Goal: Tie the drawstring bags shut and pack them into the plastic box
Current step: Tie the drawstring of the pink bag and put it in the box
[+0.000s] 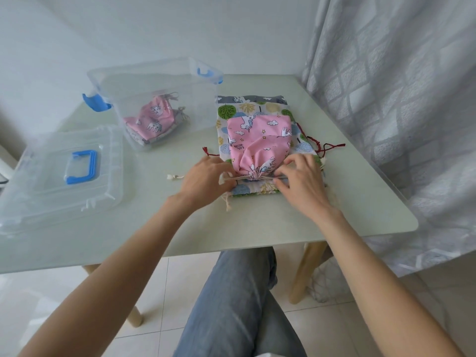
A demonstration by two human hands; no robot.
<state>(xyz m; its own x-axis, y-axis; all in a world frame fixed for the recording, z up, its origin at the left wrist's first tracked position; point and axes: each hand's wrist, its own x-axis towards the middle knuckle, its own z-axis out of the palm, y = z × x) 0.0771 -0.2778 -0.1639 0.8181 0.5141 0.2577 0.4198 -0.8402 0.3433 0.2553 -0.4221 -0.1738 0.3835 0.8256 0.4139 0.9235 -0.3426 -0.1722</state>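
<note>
A pink unicorn-print drawstring bag (260, 140) lies on top of a flat stack of bags, its mouth gathered toward me. A cream drawstring (253, 178) runs sideways across the cinched mouth. My left hand (206, 176) pinches the cord left of the mouth. My right hand (300, 179) pinches it on the right. Under it lies a tree-print bag (231, 112) with dark red cords (322, 146), and a grey bag (257, 99) peeks out at the far edge. The clear plastic box (154, 81) stands open at the left, with a pink bag (152, 119) inside.
The box's clear lid (38, 181) with a blue handle (82, 167) lies at the table's left front. A pale green table (283, 222) carries everything. A curtain (399, 99) hangs along the right side. My legs in jeans (239, 305) are below the front edge.
</note>
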